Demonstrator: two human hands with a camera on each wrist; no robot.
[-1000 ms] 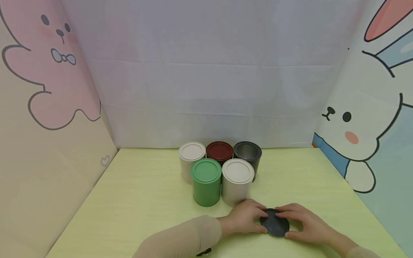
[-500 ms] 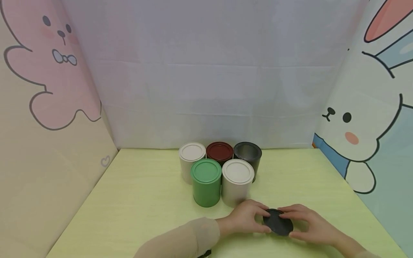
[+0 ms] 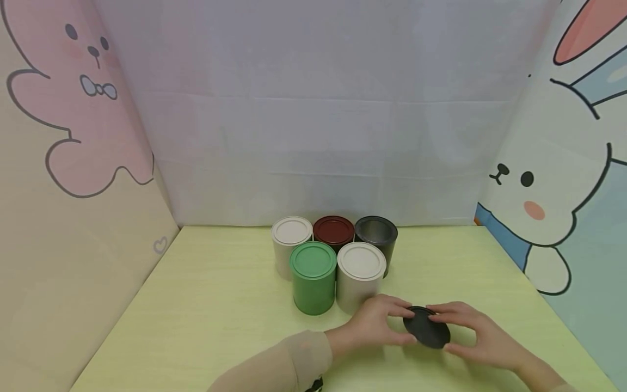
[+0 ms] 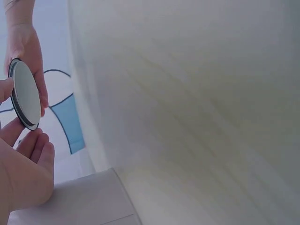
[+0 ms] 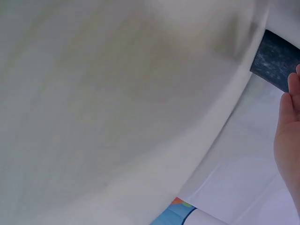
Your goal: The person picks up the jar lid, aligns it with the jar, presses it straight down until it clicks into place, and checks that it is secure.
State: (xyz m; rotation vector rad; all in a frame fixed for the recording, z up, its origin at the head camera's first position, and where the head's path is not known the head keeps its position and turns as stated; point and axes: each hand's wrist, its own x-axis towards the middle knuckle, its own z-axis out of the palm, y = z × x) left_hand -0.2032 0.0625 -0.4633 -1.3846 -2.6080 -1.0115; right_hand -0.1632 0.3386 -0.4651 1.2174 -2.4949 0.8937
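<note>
A round dark can lid (image 3: 426,328) hangs tilted between my two hands, with its shadow on the table below it. My left hand (image 3: 377,322) pinches its left edge between thumb and fingers. At the opposite edge, the thumb and fingers of my right hand (image 3: 482,333) grip it too. In the left wrist view the shiny pale underside of the lid (image 4: 27,93) shows inside a dark rim. Behind the hands stands a dark can (image 3: 376,233) with no lid, its grey inside visible.
Left of the dark can are a red-brown lidded can (image 3: 333,229) and a white lidded can (image 3: 291,231). In front of them stand a green can (image 3: 314,288) and another white can (image 3: 360,261), both lidded; the white one is close to my left hand. Cartoon-printed cloth walls (image 3: 563,179) flank the pale yellow-green table (image 3: 210,288).
The lid has shifted rightward and slightly away from me, and tilts more now. Both hands have moved along with it, keeping hold of its edges. The cans have stayed put.
</note>
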